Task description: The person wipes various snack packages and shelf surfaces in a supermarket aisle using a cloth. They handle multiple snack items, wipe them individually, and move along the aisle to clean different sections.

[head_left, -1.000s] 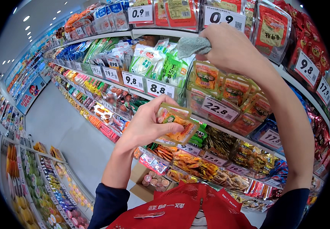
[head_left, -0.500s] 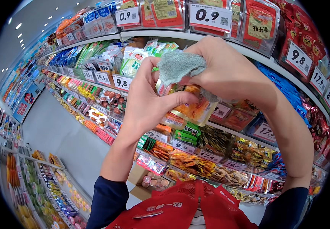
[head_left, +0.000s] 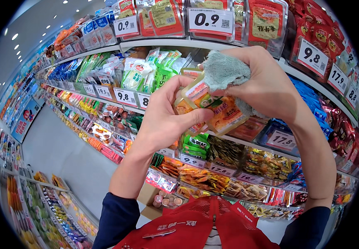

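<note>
Several flat food packets (head_left: 228, 116) with orange and yellow print are held up in front of the shelves. My left hand (head_left: 160, 118) grips them from the left, with its thumb across their front. A grey-green cloth (head_left: 226, 71) is bunched in my right hand (head_left: 266, 81), whose fingers are partly hidden behind it. The cloth lies over the upper right of the packets, and a fold of it shows along their right edge.
Curved shelves hold bagged snacks behind price tags (head_left: 210, 20). Green bags (head_left: 162, 74) stand behind the packets. Below my left forearm is a cardboard box (head_left: 148, 195) of round items. An aisle floor (head_left: 59, 145) runs along the left, beside another display rack (head_left: 42, 207).
The cloth and my right hand have shifted right, and more of the packets' front shows. The packets look turned slightly. My left hand keeps its grip.
</note>
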The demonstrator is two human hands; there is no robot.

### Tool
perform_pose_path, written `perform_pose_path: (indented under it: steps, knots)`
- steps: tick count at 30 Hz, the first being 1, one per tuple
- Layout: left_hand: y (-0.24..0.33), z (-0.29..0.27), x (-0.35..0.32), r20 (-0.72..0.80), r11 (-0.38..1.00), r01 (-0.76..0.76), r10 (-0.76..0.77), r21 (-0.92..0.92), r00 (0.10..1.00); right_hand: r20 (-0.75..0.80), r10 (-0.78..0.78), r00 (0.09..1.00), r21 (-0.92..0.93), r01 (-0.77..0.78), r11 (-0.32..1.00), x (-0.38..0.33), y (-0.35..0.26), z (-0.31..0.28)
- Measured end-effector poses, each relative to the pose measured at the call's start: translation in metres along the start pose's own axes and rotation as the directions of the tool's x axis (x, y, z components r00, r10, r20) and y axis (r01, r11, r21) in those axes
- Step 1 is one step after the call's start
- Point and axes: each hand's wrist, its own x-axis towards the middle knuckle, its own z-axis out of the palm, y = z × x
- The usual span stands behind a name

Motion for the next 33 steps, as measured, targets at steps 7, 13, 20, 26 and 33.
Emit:
perform_pose_path:
  steps: [7, 13, 20, 26, 33]
  knots:
    - [0.001, 0.017, 0.0, -0.083, 0.998, 0.027, -0.032, -0.057, 0.996, -0.03, 0.053, 0.998, -0.114, -0.056, 0.992, -0.014, -0.004, -0.008]
    - [-0.001, 0.023, 0.001, -0.206, 0.996, -0.05, 0.033, -0.075, 0.978, -0.063, 0.134, 0.989, -0.059, -0.138, 0.989, -0.017, -0.006, -0.019]
    - [-0.016, 0.011, 0.002, -0.374, 0.967, -0.169, 0.088, -0.189, 0.923, -0.26, -0.113, 0.959, -0.177, 0.068, 0.982, -0.02, 0.01, -0.03]
    - [-0.028, 0.008, -0.005, -0.349, 0.964, -0.098, 0.006, -0.247, 0.937, -0.194, -0.168, 0.967, -0.418, 0.074, 0.905, -0.026, 0.021, -0.022]
    - [-0.046, 0.008, -0.005, -0.279, 0.957, -0.083, 0.003, -0.276, 0.96, -0.056, -0.412, 0.91, -0.609, 0.296, 0.736, -0.022, 0.033, -0.004]
